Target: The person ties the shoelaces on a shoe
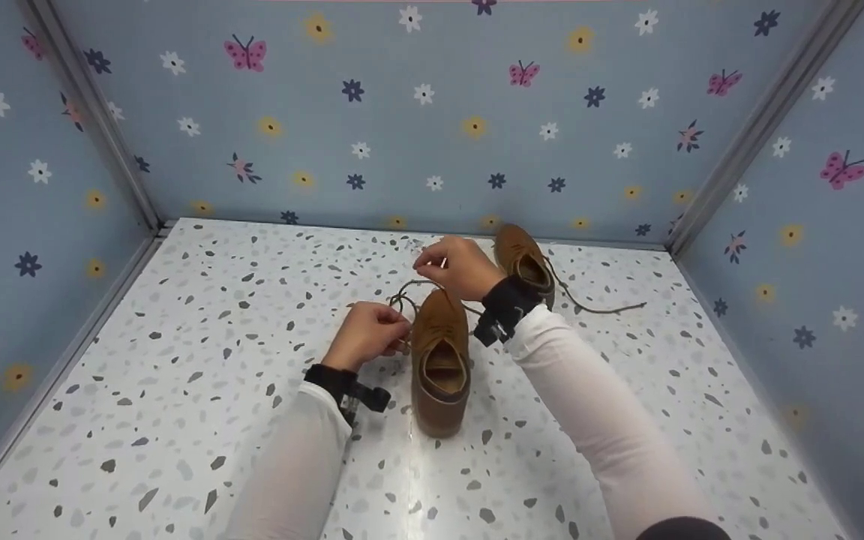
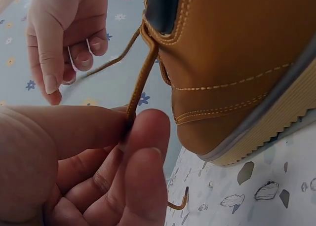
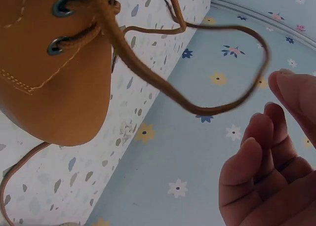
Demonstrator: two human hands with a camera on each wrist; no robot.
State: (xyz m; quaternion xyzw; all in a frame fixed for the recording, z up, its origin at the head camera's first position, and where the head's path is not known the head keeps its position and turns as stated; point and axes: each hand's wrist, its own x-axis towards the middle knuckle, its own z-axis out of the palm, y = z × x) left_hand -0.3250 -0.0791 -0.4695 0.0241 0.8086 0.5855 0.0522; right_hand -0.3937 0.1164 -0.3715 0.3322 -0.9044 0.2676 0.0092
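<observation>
A brown lace-up shoe (image 1: 441,412) stands on the speckled surface, its toe pointing to the far wall. At its left side my left hand (image 1: 364,331) pinches the brown shoelace (image 2: 142,83) between thumb and index finger. Beyond the toe is my right hand (image 1: 463,268), fingers loosely bent and nothing between them. In the right wrist view a loop of lace (image 3: 170,91) curves through the air from the eyelets, close to the fingertips of that hand but apart from them. Another stretch of lace (image 3: 19,162) lies on the surface beside the toe.
A second brown shoe (image 1: 514,246) stands by the far wall, partly behind my right wrist, its loose lace (image 1: 597,310) trailing right. Blue flowered panels (image 1: 432,142) enclose the white speckled surface (image 1: 199,360) at the back and both sides.
</observation>
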